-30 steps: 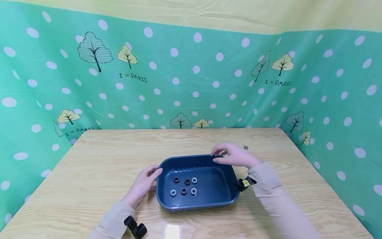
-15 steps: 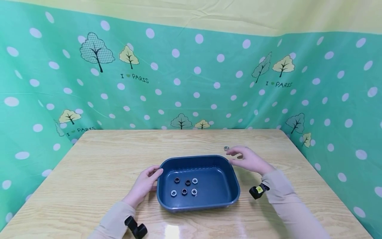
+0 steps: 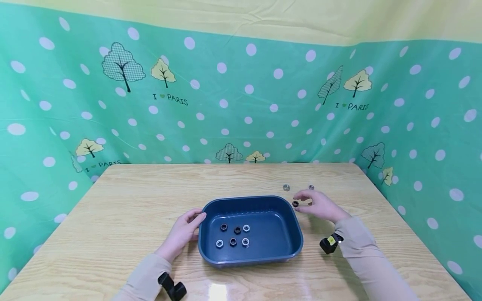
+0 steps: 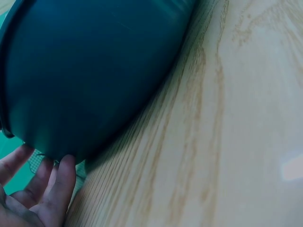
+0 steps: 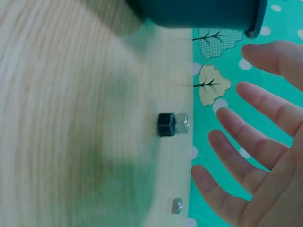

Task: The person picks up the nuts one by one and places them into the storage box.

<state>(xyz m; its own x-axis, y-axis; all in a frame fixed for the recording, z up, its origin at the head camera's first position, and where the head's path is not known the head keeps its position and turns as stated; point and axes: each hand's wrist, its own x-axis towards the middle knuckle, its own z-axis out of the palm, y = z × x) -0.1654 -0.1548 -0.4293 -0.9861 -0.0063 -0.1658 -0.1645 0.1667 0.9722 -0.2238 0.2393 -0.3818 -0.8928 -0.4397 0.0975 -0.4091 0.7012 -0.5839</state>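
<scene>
My left hand (image 3: 183, 230) holds the left end of a dark blue plastic bin (image 3: 250, 264), thumb over the rim and fingers against the outer wall. In the left wrist view its fingers (image 4: 64, 182) meet the bin's curved side. Beyond the bin's right end, my right hand (image 3: 317, 205) hovers with fingers spread and nothing held. A black hex nut (image 3: 295, 205) lies on the table near its thumb and index finger. The right wrist view shows this black nut (image 5: 165, 124) apart from the fingertips (image 5: 225, 113). Behind it is a silver nut (image 3: 286, 187).
Inside the bin, black nuts (image 3: 233, 244) and silver nuts (image 3: 219, 246) sit grouped toward its left half. Another silver nut (image 3: 311, 187) lies farther right on the wooden table (image 3: 150, 184). A green dotted curtain (image 3: 211, 92) encloses the back and sides.
The right hand has moved rightward from the bin's back rim to beside the black nut. That nut and the silver one behind it have come into view. The left hand stays on the bin.
</scene>
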